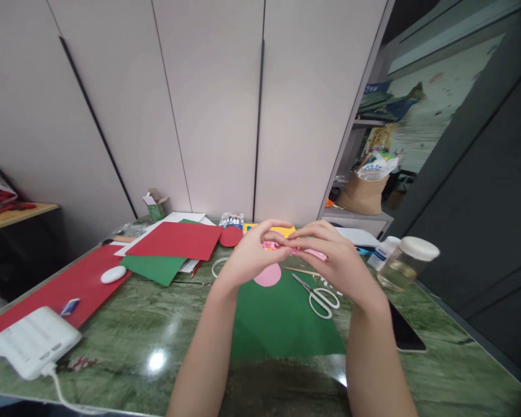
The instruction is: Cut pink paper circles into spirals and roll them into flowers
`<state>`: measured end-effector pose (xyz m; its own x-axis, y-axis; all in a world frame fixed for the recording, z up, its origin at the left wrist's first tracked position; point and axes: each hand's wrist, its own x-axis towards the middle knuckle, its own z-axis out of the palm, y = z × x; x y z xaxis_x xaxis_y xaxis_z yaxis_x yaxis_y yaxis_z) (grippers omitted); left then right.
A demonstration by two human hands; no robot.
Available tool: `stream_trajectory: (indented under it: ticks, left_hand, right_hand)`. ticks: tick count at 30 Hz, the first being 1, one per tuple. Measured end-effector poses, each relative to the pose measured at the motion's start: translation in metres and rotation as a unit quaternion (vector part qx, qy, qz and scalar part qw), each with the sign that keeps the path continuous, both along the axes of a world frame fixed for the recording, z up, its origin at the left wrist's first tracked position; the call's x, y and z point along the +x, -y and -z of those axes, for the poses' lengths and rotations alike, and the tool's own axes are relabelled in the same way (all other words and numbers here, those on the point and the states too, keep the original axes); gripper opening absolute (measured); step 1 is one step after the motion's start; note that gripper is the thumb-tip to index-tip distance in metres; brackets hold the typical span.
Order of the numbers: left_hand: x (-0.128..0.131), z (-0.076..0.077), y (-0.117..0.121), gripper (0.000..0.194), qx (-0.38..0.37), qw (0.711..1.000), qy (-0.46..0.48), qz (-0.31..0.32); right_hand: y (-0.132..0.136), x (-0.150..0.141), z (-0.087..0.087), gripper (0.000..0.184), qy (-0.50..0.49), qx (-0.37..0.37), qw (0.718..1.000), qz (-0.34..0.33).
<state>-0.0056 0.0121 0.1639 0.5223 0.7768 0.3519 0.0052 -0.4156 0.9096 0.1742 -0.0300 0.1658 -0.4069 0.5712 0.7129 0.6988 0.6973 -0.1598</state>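
My left hand [254, 252] and my right hand [334, 255] meet at their fingertips above the green paper sheet [282, 324]. Both are closed in a pinch around a small pink piece [294, 251], mostly hidden by the fingers; it looks like paper. Through the gap in my left hand, crumpled pink bits [270, 245] show, and I cannot tell whether they are held or lie behind. A pink paper circle [268, 275] lies just below the hands. White-handled scissors [323, 302] rest beside my right wrist, partly open, with a thin wooden stick [301, 270] near their tips.
Red paper [178, 240] and a green sheet [158, 269] overlap at left. A red circle [231, 236] lies behind. A lidded jar [406, 266], a white bottle [384, 253] and a dark tablet [403, 330] are at right. A white charger [37, 341] with its cable sits front left.
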Motion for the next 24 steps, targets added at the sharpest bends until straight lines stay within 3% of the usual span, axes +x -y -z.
stream_trajectory:
  ticks: [13, 19, 24]
  left_hand:
    - [0.017, 0.002, 0.006, 0.039, -0.060, 0.990, 0.131, -0.008]
    - [0.014, 0.002, 0.004, 0.039, -0.064, 0.990, 0.123, 0.008]
    - [0.005, 0.002, 0.002, 0.042, -0.044, 0.998, 0.041, 0.019]
  right_hand:
    - [-0.002, -0.004, 0.000, 0.014, -0.067, 0.128, 0.987, 0.071]
    - [0.001, 0.000, -0.002, 0.009, -0.049, 0.116, 0.990, 0.063]
    - [0.005, 0.006, -0.005, 0.015, -0.025, 0.065, 0.997, 0.021]
